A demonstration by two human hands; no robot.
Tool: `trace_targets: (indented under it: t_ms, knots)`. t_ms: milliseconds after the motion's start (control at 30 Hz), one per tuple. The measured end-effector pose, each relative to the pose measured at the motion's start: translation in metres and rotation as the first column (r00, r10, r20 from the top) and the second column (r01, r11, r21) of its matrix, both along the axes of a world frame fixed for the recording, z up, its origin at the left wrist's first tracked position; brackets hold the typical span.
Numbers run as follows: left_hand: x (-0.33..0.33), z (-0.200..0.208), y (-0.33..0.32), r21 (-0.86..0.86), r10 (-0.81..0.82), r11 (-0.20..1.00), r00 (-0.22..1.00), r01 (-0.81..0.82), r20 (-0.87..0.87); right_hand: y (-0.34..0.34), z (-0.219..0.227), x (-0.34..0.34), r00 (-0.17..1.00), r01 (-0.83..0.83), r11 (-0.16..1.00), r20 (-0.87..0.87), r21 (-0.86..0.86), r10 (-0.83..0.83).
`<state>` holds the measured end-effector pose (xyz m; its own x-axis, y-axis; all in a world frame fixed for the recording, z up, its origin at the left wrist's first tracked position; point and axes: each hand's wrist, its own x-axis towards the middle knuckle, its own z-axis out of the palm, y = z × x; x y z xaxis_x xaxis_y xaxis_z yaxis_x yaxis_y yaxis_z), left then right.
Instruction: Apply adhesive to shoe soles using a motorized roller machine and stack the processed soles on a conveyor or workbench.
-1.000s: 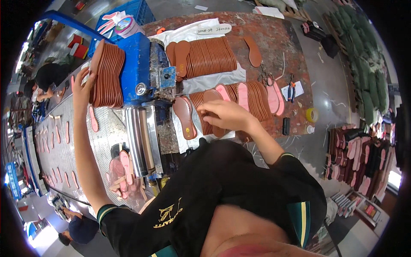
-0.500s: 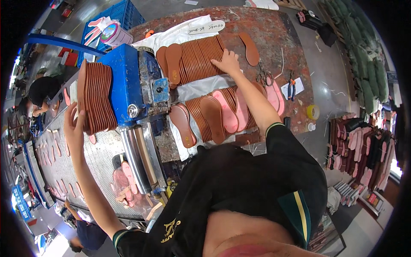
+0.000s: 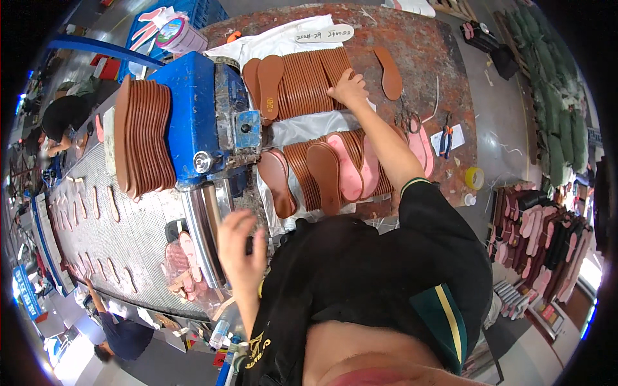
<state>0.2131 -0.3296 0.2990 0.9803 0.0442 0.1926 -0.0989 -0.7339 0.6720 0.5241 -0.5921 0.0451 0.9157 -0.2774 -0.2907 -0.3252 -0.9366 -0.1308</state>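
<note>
My right hand [image 3: 349, 90] is at the right end of a long row of brown insoles [image 3: 302, 83] stood on edge, its fingers curled against the end ones. My left hand [image 3: 241, 254], smeared a little by motion, is raised in front of the machine's steel roller [image 3: 205, 238]. Its thumb and fingers are apart and nothing shows in it. A thick stack of brown insoles [image 3: 143, 138] stands against the left side of the blue machine [image 3: 190, 116]. Nearer me lies a second row of brown insoles [image 3: 299, 170] with pink-faced insoles [image 3: 346, 167] leaning on it.
A single brown insole [image 3: 388, 74], pliers [image 3: 445, 140] and yellow tape roll [image 3: 474, 178] lie on the worn table. A white bucket [image 3: 180, 37] stands behind the machine. Pink insoles dot the conveyor [image 3: 154, 238] at left, where a co-worker [image 3: 125, 334] reaches in. Racked insoles [image 3: 541, 238] stand right.
My left hand has left the stack beside the machine and swung right, toward my body. My right hand stays at the row's end. The whole view has shifted slightly.
</note>
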Motion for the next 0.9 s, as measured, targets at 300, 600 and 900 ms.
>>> trace_targets:
  t_ms: [300,600,900]
  knots:
    - [-0.046,-0.01,-0.014,-0.094,-0.044,0.995,0.999,0.046,0.017,-0.061,0.034,-0.004,0.991,-0.021,0.914,0.13,0.405,-0.035]
    - [0.001,0.023,-0.024,-0.369,-0.009,0.921,0.954,0.125,0.3,-0.071,0.156,-0.22,0.807,0.246,-0.179,-0.099,0.952,0.582]
    - [-0.015,0.034,-0.013,-0.444,-0.431,0.781,0.894,0.439,0.126,-0.015,0.219,-0.306,0.736,0.265,-0.157,-0.094,0.952,0.67]
